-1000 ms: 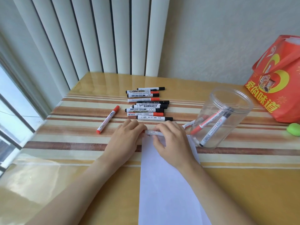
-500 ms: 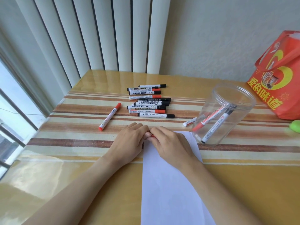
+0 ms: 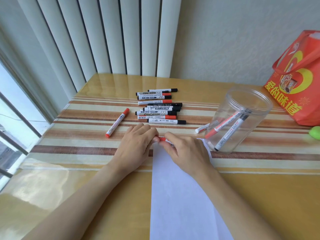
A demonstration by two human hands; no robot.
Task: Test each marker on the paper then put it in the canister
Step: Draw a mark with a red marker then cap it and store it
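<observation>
Striped tablecloth (image 3: 83,149) in brown, tan and cream on a glossy yellow table (image 3: 277,196). White paper (image 3: 180,196). Clear canister (image 3: 242,104). White-barrelled markers (image 3: 160,107) (caps red or black). Orange-red bag (image 3: 297,87) with yellow lettering. Green object (image 3: 315,132).

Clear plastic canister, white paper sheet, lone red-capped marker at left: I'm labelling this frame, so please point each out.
Clear plastic canister (image 3: 249,99): head view, rim.
White paper sheet (image 3: 180,196): head view, bare middle.
Lone red-capped marker (image 3: 117,122): head view, barrel.
</observation>
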